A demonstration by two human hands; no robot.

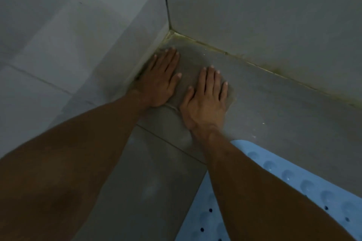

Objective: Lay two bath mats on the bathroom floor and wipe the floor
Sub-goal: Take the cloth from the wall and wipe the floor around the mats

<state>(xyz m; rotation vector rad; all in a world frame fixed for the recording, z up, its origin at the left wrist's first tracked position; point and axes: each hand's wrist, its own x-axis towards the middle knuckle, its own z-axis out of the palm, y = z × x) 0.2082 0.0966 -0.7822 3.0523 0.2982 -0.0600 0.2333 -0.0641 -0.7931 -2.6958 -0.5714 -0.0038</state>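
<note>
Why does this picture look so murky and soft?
Head view: the light is dim and bluish-grey, so the grey cloth under the left hand and right hand almost melts into the floor; the blue bath mat is soft-edged; wide-angle bending tilts the walls; no glare.

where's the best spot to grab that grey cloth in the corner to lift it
Probably the loose near-right edge of the grey cloth, pinched from the open floor side. The cloth lies flat, jammed into the wall corner on its far and left sides, with the left hand and right hand pressing flat on it.
</note>
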